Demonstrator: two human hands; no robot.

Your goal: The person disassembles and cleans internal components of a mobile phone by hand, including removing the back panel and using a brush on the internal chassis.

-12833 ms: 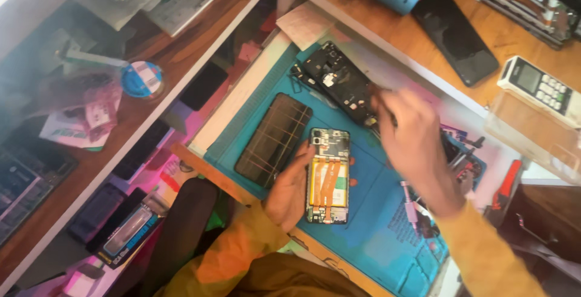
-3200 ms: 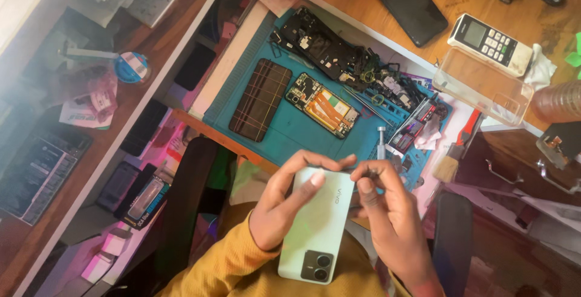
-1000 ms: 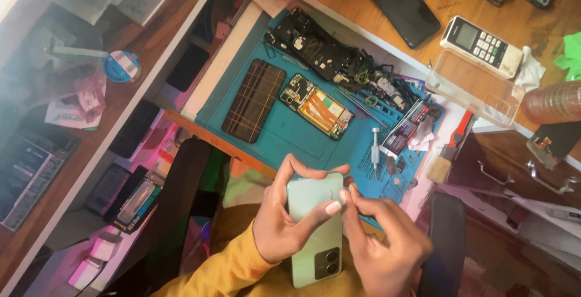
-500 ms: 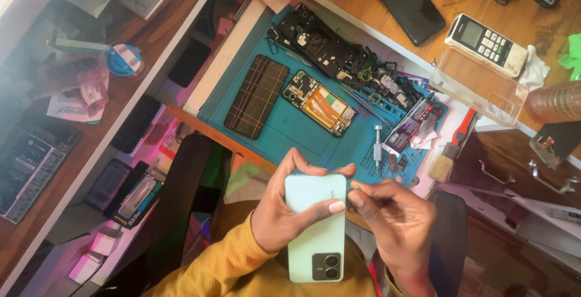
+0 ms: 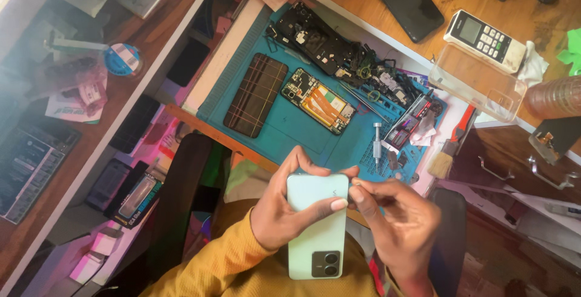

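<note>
My left hand (image 5: 284, 212) grips a pale green phone (image 5: 318, 230) with its back up and its camera end toward me, thumb across the back. My right hand (image 5: 396, 218) pinches at the phone's upper right corner; whether something small is between its fingertips cannot be told. On the teal work mat (image 5: 284, 133) beyond lie an opened phone body with orange flex cables (image 5: 318, 100), a dark screen panel (image 5: 255, 94) and a small silver screwdriver (image 5: 376, 145).
Dark phone parts (image 5: 327, 46) lie along the mat's far edge. A black phone (image 5: 402, 0), a white remote (image 5: 484, 39) and a clear plastic case (image 5: 478, 82) rest on the wooden desk. A brush (image 5: 445, 158) lies right of the mat. Shelves (image 5: 72, 91) stand at left.
The opened phone was left on the mat and the green phone taken up. Over the last second the phone stayed in my hands, with my right fingers shifting at its upper right corner.
</note>
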